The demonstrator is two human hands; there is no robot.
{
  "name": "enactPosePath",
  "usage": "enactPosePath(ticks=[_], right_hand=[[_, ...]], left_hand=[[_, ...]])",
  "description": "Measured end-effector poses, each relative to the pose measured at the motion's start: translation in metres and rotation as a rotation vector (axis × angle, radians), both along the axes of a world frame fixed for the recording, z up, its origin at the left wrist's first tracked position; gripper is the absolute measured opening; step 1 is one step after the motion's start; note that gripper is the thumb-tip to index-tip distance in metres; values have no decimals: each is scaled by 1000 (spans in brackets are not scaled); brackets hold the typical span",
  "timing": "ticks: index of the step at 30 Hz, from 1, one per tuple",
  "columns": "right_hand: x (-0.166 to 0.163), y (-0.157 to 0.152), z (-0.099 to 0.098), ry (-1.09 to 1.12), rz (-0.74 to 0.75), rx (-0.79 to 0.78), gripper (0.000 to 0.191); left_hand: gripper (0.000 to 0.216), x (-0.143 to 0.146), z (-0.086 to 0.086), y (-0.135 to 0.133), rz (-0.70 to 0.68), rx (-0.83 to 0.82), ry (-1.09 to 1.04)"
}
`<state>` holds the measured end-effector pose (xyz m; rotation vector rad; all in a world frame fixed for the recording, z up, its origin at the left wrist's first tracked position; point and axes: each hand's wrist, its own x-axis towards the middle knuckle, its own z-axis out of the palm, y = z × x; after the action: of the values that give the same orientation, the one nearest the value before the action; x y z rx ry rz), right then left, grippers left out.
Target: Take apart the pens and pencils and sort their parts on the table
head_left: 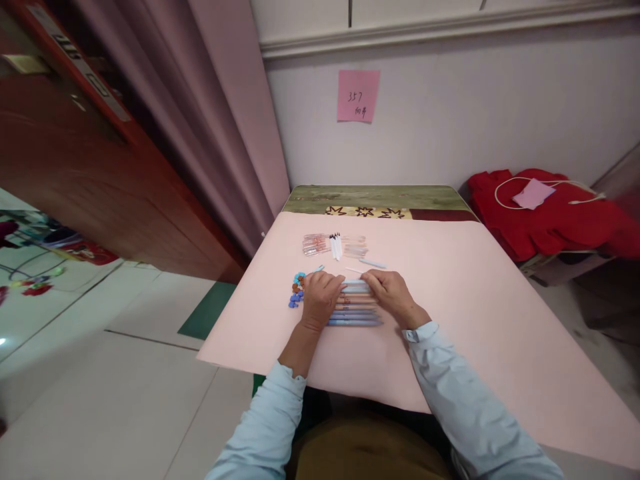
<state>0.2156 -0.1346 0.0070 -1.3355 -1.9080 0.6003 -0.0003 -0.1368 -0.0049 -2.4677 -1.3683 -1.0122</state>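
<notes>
Where pens (pixel 354 323) lay rowed on the surface (pixel 470 313), the left hand (pixel 321 298) and right hand (pixel 393 293) curled at opposite ends of the row's farthest; whether they gripped it, I couldn't tell. Light, level pressure seemed best.

A pale wall (pixel 310 147) is filling the upper centre of the frame, a grey rail (pixel 430 35) running across it. A pink note (pixel 358 97) marked "357" is sticking to the wall. At upper left, a mauve curtain (pixel 235 100) is hanging beside a reddish-brown door (pixel 100 173). Light floor tiles (pixel 125 387) are covering the lower left, a green patch (pixel 207 310) showing near the table (pixel 425 193). A pale pink sheet (pixel 480 320) is covering most of the tabletop. Red cloth (pixel 530 233) is lying at right, bearing a pink paper (pixel 534 194).
</notes>
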Motion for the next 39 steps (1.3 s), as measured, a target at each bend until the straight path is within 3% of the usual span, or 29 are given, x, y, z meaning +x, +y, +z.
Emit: enactPosePath(ticks=[2, 5, 10, 16, 28, 39], right_hand=[[0, 1, -2, 9, -17, -2, 37], [1, 3, -6, 118, -47, 27, 25], [8, 8, -10, 216, -120, 55, 22], [17, 12, -12, 136, -280, 84, 20], [15, 8, -1, 69, -357, 223, 18], [19, 14, -12, -17, -572, 30, 20]], left_hand=[[25, -1, -2, 2, 9, -23, -7], [25, -3, -6, 5, 9, -42, -85], [23, -6, -14, 9, 28, -42, -225], [14, -5, -17, 11, 93, -53, -213], [19, -7, -18, 10, 157, -50, -147], [22, -6, -20, 11, 173, -74, -168]])
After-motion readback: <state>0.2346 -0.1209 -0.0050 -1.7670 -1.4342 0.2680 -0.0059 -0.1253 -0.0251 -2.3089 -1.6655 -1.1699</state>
